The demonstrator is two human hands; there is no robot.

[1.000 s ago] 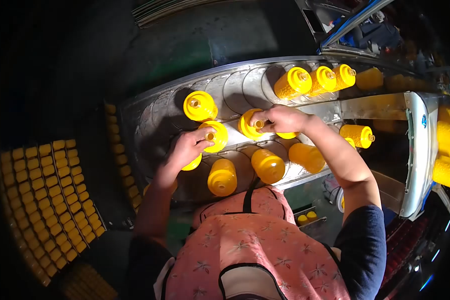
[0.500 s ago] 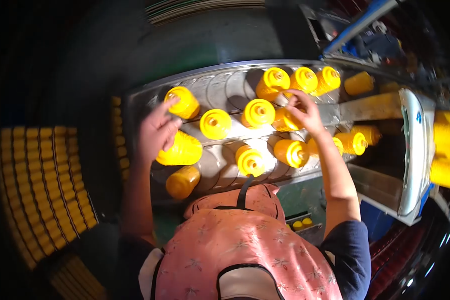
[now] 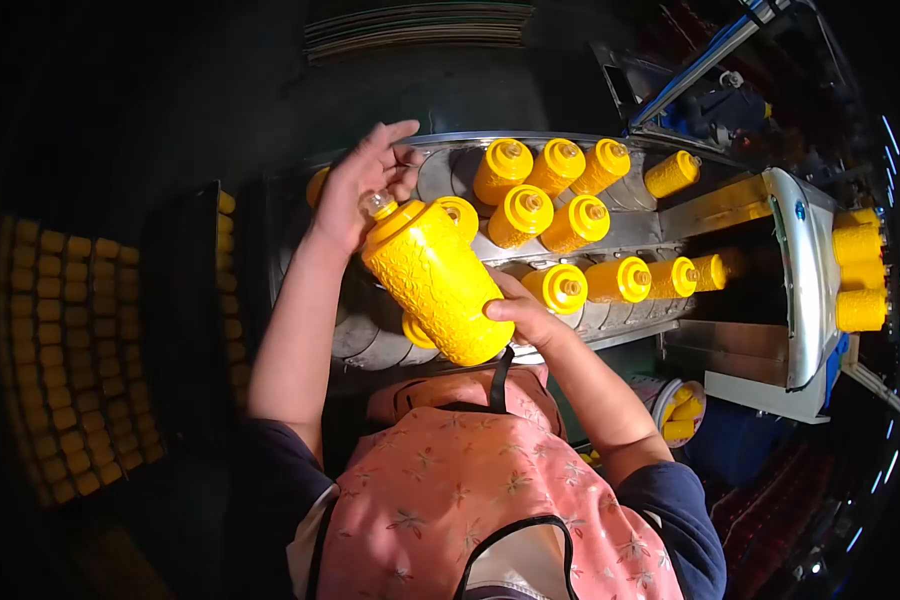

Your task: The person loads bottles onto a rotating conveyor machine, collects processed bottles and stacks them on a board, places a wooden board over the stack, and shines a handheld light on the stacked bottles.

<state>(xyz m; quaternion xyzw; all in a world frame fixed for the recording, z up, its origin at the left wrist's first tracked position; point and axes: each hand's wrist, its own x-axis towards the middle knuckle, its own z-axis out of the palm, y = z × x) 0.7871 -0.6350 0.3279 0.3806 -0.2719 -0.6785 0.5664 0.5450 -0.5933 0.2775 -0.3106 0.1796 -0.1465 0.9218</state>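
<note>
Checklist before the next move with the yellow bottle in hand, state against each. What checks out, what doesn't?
1. Right hand on bottle: ok, thumb against its side near the base.
2. Left hand grip: not ok, fingers spread beside the neck, not closed round it.
3. Bottle upright: not ok, tilted, neck toward the left hand.
4. Neck in view: ok, clear tip shows.
5. Far side of bottle undamaged: cannot tell, faces away.
6. Landing spot on the metal track directly beneath: cannot tell, bottle and hands block much of it.
</note>
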